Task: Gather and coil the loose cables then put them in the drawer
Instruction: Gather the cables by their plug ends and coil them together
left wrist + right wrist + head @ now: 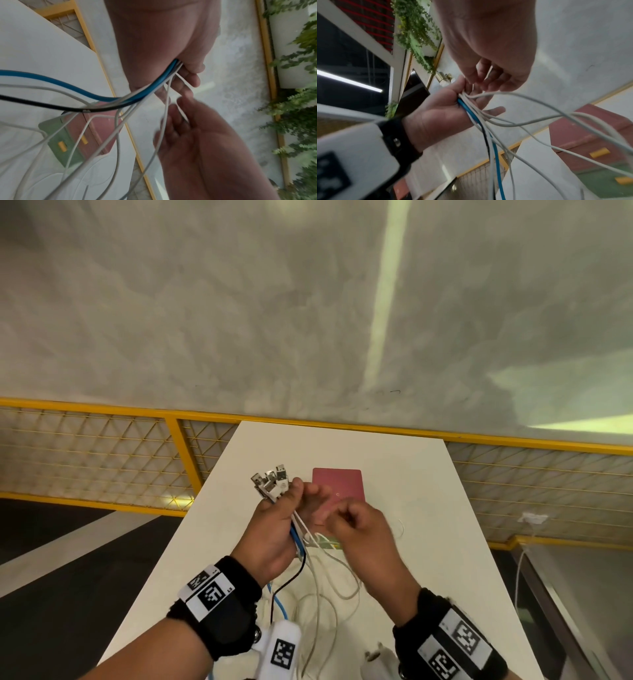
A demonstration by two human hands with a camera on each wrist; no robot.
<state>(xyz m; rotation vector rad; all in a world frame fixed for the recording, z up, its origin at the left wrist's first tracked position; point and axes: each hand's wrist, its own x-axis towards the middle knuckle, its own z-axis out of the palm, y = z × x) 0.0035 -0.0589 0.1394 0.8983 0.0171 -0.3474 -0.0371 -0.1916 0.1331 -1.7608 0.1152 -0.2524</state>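
So I've got the whole bunch of cables (298, 534) clamped in my left hand (274, 522), fingers curled around them just below the connectors (270, 481), which stick up out of the top of the fist like a bouquet. Holding them by the plug ends makes sense: all the heads stay lined up, and the rest hangs free so it can be wound into one coil. There's a blue cable (72, 85), a black cable (34, 103) and several white ones, and the tails droop down onto the white counter (428, 508) in loose loops near me.

My right hand (359, 529) is just beside the left, fingers curled in close. In the left wrist view it looks like it's pinching one thin white strand (181, 115) coming out of the bundle, probably tidying a stray before winding, but there's motion blur, so I can't say for sure it has hold of it.

Under the cables, a dark red book or folder thing (342, 484) with a green card (58, 140) sits flat on the counter, not in the way yet.

Gathering looks basically done, coiling not started. No drawer in any view.
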